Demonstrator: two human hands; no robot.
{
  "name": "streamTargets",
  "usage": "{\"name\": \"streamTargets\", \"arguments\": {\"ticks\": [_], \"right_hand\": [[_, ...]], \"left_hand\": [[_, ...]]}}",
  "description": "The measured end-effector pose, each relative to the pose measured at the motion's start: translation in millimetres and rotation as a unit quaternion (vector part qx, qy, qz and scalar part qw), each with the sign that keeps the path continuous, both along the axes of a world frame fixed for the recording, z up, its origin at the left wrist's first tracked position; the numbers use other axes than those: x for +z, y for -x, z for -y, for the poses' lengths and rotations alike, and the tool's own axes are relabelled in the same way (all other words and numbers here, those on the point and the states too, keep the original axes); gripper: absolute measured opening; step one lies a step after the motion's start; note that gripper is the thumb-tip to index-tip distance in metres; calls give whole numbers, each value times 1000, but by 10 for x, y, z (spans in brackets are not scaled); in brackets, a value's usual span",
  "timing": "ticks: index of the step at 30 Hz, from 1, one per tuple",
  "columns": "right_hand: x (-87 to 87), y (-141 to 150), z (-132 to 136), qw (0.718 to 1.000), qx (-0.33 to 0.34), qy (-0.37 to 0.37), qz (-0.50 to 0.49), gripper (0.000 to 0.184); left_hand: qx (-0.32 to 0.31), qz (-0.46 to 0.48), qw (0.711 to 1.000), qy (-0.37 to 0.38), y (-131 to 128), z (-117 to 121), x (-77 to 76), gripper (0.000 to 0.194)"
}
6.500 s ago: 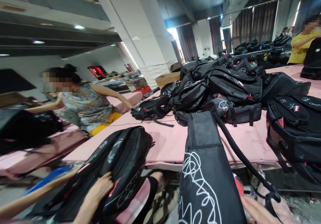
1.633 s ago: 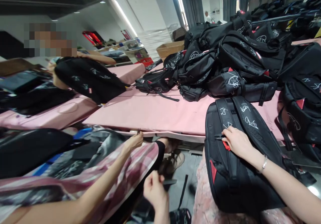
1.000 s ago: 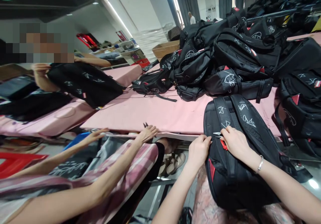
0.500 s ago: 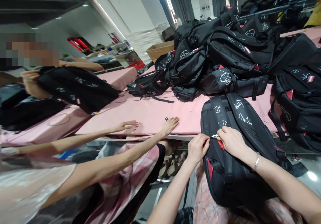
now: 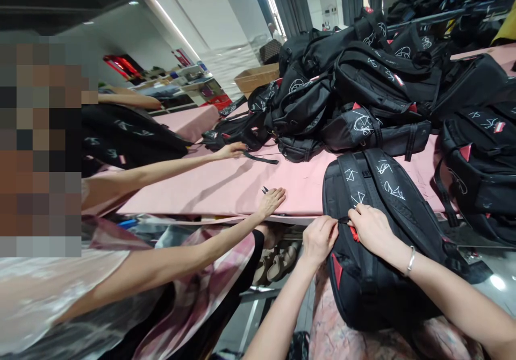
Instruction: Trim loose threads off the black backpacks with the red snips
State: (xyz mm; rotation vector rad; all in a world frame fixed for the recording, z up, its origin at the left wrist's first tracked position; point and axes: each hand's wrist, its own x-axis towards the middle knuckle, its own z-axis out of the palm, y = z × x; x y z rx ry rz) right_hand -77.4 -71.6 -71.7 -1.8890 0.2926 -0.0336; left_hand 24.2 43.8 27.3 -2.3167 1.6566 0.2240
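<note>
A black backpack (image 5: 387,199) with white scribbles and red trim lies straps up over the front edge of the pink table (image 5: 237,182) and onto my lap. My left hand (image 5: 320,239) pinches the bag's left edge near a red tab. Right beside it, my right hand (image 5: 373,228) is closed around a small pair of snips, whose dark tip pokes out toward my left fingers. A bracelet sits on my right wrist.
A co-worker on my left rests one hand (image 5: 272,199), holding small snips, on the table and stretches the other hand (image 5: 231,149) to a backpack strap. A tall pile of black backpacks (image 5: 363,91) fills the table's back. Another backpack (image 5: 479,166) lies at the right. A cardboard box (image 5: 256,78) stands behind.
The co-worker's far hand has slid across the table to the strap of a bag in the pile. My hands have stayed pinched together at the backpack's edge.
</note>
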Motion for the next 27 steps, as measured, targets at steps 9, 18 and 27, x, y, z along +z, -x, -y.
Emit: {"name": "streamTargets", "arguments": {"ticks": [9, 18, 27], "right_hand": [[-59, 13, -41, 999, -29, -8, 11, 16], [-74, 69, -23, 1000, -17, -8, 3, 16], [-258, 39, -71, 988, -79, -123, 52, 15]], "left_hand": [[108, -31, 989, 98, 3, -66, 56, 10], [256, 87, 961, 61, -322, -341, 355, 55], [484, -250, 833, 97, -170, -367, 68, 42]]}}
